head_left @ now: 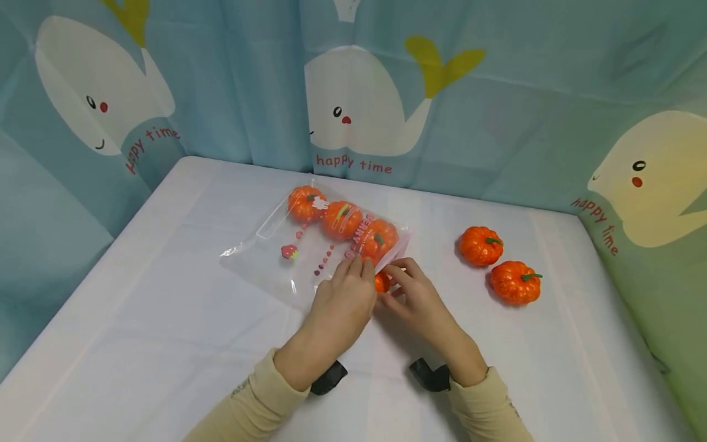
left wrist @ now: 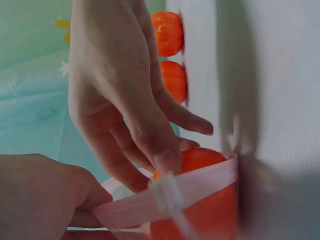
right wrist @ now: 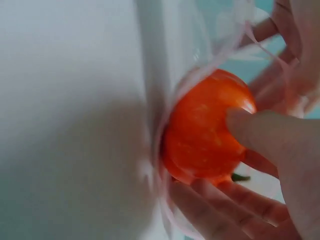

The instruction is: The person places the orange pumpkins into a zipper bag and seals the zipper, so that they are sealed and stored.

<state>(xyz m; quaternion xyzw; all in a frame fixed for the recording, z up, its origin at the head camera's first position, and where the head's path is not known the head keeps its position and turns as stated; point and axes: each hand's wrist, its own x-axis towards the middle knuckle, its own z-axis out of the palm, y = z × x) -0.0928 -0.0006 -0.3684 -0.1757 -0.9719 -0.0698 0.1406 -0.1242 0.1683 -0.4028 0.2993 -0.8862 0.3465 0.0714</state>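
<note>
A clear plastic zip bag with pink print lies on the table, its pink-edged mouth toward the right. Inside it, three orange toy pumpkins with green stems lie in a slanting row. My left hand pinches the bag's edge at the mouth; in the left wrist view the pink zip strip runs from its fingers across another pumpkin. That orange pumpkin sits in the bag's opening. My right hand holds it, thumb on one side and fingers on the other.
Two more orange pumpkins, one nearer the back and one nearer me, stand on the white table to the right. A whale-print curtain hangs behind the table. Black straps show near both wrists.
</note>
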